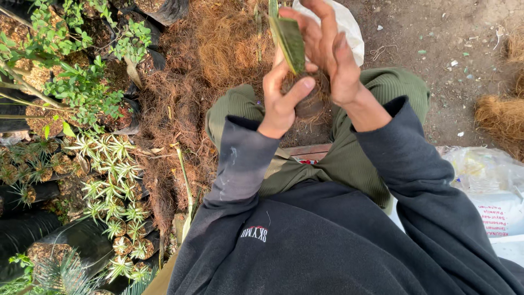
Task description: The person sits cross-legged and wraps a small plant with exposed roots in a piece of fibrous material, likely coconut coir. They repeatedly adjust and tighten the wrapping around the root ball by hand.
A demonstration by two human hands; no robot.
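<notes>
- Gripping the root ball (308, 104), left hand (281, 98) clamps thumb and fingers beneath the leaf (289, 41), steadying the plant.
- Right hand (333, 54), fingers curled together, braces the leaf's far side.

2 hands: left hand (281, 98), right hand (327, 46). 1 plant (290, 41) w/ long green leaf and 1 root ball (310, 104), held btwn them. 2 white plastic bags: one behind the hands (349, 27), one lower right (486, 186). Small striped plants in black bags (117, 186), left side: approx 12+, exact count unclear. 2 brown fibre clumps (499, 117), right edge.
</notes>
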